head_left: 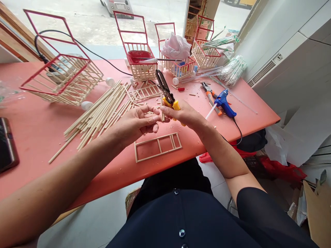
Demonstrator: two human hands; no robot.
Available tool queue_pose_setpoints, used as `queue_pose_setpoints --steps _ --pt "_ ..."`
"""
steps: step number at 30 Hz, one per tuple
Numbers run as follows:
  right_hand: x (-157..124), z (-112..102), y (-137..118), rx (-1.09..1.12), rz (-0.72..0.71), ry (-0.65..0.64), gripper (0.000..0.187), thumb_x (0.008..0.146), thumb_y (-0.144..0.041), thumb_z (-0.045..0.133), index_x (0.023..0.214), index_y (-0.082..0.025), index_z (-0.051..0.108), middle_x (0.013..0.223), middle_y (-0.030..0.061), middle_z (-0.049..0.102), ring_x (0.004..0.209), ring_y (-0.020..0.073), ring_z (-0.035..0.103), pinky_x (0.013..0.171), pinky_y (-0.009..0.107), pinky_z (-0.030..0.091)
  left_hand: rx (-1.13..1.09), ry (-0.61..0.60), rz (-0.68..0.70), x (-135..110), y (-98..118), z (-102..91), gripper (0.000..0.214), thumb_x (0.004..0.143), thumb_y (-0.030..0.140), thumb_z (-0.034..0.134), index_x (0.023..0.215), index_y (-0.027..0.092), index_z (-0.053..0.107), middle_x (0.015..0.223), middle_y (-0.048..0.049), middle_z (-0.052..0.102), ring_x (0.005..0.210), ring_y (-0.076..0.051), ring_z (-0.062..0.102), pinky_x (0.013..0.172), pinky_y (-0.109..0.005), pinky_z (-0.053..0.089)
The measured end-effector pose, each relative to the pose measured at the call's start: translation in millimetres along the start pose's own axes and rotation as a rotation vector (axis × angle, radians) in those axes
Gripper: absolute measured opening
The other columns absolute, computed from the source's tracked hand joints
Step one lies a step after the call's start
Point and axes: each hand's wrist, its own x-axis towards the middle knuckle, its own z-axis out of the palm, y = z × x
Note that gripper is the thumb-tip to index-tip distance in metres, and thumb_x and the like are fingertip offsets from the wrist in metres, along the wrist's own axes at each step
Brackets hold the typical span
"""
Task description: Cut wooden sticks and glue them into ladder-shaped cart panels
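My right hand [184,113] is closed around yellow-handled pliers [167,93], black jaws pointing up and away. Its fingertips also pinch a short wooden stick [162,115]. My left hand [137,122] meets it from the left, fingers curled and pinching the same stick. Both hands hover above a flat wooden stick frame [157,146] lying on the red table [38,127]. A heap of loose wooden sticks [100,110] lies just left of my hands.
A blue glue gun [224,103] and an orange-handled tool [210,94] lie to the right. Several stick-and-red-wire baskets [64,75] [139,58] [204,51] stand at the back. A dark phone [6,144] lies at the far left. The table edge runs close to my lap.
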Motion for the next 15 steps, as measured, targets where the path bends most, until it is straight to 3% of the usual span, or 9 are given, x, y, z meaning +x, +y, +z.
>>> queue_pose_setpoints --steps 5,10,15 --pt "4.2 2.6 6.1 -0.063 -0.01 0.026 0.04 0.102 -0.055 0.068 0.09 -0.024 0.047 0.077 -0.0028 0.051 0.078 0.017 0.05 0.07 0.03 0.04 -0.019 0.028 -0.072 -3.5 3.5 6.7 0.053 0.057 0.036 0.114 0.087 0.014 0.076 0.082 -0.0115 0.083 0.058 -0.01 0.065 0.059 -0.022 0.055" --pt "7.1 7.8 8.2 -0.263 -0.067 0.115 0.028 0.099 -0.045 0.066 0.092 -0.024 0.049 0.084 -0.0021 0.052 0.082 0.0178 0.049 0.078 0.032 0.04 -0.005 0.153 0.007 -4.9 -3.4 11.9 0.053 0.047 0.036 0.115 0.081 0.013 0.081 0.076 -0.0076 0.079 0.061 -0.011 0.065 0.057 -0.02 0.052" --pt "5.0 14.1 7.1 -0.356 -0.091 0.176 0.031 0.098 -0.05 0.063 0.092 -0.025 0.047 0.085 -0.0013 0.055 0.081 0.0184 0.049 0.082 0.034 0.04 0.002 0.184 0.065 -2.9 -10.3 10.5 0.044 0.053 0.036 0.112 0.079 0.013 0.085 0.078 -0.0092 0.079 0.066 -0.012 0.067 0.057 -0.019 0.048"
